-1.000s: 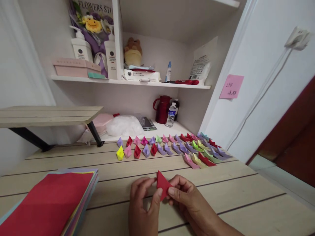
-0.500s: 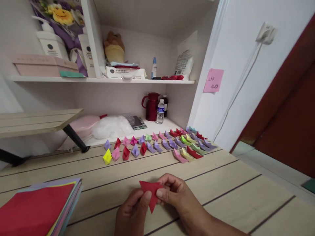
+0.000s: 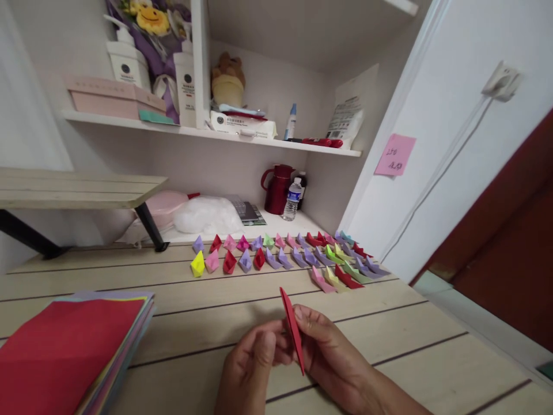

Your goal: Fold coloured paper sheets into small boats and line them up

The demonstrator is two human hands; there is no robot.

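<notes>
A piece of folded red paper [image 3: 294,334] stands almost edge-on above the table, showing as a narrow slanted strip. My right hand [image 3: 332,351] pinches it from the right, thumb near its upper half and the other fingers partly hidden behind it. My left hand [image 3: 253,360] is on the other side, thumb raised away from the paper and fingers loosely curled. Its fingertips reach the paper's left face; whether they press on it I cannot tell. Beyond both hands, small folded paper boats in several colours, such as a yellow one [image 3: 197,264] and a red one [image 3: 348,276], stand in rows.
A stack of coloured paper [image 3: 64,340], red on top, lies at the left on the slatted wooden table [image 3: 194,328]. Behind the boats are a plastic bag [image 3: 207,216], a dark red jug [image 3: 277,189] and a water bottle [image 3: 292,200]. A small raised stand [image 3: 82,187] is at the left.
The red paper has turned from showing its flat triangular face to edge-on. My left thumb has come off it, while my right hand keeps hold. The view has shifted and tilted.
</notes>
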